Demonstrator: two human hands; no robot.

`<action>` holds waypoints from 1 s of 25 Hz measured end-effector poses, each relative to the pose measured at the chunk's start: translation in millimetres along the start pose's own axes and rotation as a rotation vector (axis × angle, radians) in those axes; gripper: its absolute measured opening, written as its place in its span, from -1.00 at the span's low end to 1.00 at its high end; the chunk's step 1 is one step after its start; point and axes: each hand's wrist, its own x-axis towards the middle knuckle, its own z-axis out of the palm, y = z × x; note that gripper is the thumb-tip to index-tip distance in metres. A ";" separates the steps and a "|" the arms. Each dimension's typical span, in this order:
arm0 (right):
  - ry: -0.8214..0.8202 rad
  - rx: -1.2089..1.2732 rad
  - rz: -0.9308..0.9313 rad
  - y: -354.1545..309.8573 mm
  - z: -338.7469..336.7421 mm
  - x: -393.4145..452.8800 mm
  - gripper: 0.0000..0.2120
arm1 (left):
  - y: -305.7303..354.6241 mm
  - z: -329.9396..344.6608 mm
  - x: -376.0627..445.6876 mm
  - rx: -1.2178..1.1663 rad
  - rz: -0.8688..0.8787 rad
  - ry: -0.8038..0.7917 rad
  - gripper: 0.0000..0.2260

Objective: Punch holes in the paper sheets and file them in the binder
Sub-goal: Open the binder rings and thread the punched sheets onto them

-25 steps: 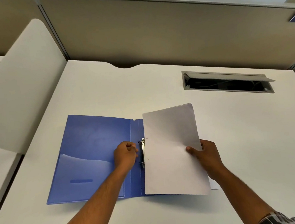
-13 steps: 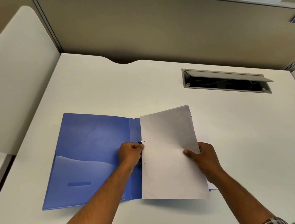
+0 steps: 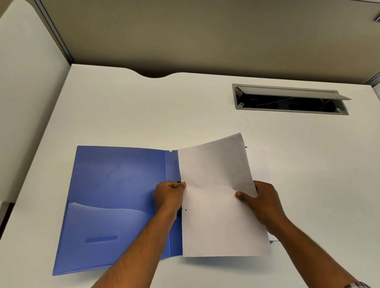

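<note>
Paper sheets (image 3: 216,195), already punched, hover over the right half of an open blue binder (image 3: 122,199) on a white desk (image 3: 306,178). Their long axis runs parallel to the binder's spine. The left hand (image 3: 169,197), fingers curled, pinches the sheets' punched edge right at the spine, where the ring clip is mostly hidden; it is the hand nearer the rings. The right hand (image 3: 263,203) grips the opposite long edge, farthest from the spine, thumb on top. Two punched holes show along the spine-side edge, the upper one at the left fingertips, so the holes likely need only settle onto the prongs. Count: one binder; the stack's sheet number cannot be told. Beyond the binder, a cable tray (image 3: 290,99) lies open in the desk.
</note>
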 end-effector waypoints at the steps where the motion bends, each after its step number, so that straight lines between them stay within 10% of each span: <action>1: -0.003 -0.003 0.000 0.4 -0.8 -0.4 -0.89 | 0.5 0.8 0.3 -0.003 -0.006 -0.003 -0.73; 25: -0.027 0.063 0.027 2.0 -6.8 -3.4 -0.79 | 7.0 9.0 -8.5 -0.238 -0.133 -0.026 -0.92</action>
